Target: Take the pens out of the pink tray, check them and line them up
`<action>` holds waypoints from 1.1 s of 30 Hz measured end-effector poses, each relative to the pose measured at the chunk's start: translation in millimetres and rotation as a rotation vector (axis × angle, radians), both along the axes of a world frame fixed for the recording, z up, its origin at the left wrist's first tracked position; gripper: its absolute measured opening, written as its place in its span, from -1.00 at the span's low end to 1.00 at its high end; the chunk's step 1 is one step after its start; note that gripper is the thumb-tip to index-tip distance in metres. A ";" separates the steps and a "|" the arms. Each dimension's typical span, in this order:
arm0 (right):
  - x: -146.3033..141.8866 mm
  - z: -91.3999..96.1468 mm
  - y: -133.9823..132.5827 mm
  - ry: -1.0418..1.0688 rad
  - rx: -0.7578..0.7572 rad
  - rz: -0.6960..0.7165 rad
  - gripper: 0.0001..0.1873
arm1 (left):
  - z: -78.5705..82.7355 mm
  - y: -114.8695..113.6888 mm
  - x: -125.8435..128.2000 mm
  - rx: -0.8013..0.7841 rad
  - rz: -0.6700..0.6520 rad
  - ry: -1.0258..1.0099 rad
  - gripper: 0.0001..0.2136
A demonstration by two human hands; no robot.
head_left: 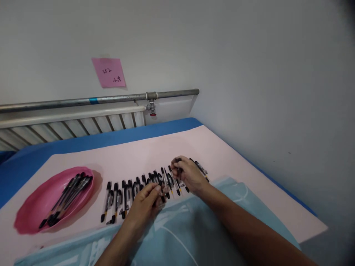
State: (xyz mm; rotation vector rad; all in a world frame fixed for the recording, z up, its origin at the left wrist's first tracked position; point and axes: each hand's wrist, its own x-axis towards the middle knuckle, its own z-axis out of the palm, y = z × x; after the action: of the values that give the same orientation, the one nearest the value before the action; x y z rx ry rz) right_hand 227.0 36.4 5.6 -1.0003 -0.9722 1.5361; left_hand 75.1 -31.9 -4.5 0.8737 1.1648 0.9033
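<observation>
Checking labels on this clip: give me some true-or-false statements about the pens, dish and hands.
1. The dish holds black pens. True.
2. The row of pens lies on a green sheet. False: the sheet is pink.
3. The left hand and right hand are both at the row. True.
4. The left hand rests in the dish. False: it is at the row, apart from the dish.
5. The note on the wall is yellow. False: it is pink.
</observation>
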 end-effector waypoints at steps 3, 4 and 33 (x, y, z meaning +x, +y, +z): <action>-7.8 0.7 -11.1 -0.216 0.013 0.180 -0.87 | -2.1 1.3 -1.8 0.044 0.047 0.002 -0.71; -11.0 0.8 -15.1 -0.275 0.031 0.213 -0.85 | -2.7 1.8 -2.1 0.053 0.051 0.000 -0.71; -22.8 -4.0 -24.0 -0.118 -0.067 0.270 -0.83 | 2.5 0.1 -3.3 -0.098 -0.021 -0.116 -0.73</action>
State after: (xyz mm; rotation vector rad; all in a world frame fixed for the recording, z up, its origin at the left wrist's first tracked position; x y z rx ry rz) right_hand 204.1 12.5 1.6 -1.0488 -1.1830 1.7568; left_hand 71.8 -31.8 -2.0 0.7439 1.0885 0.8613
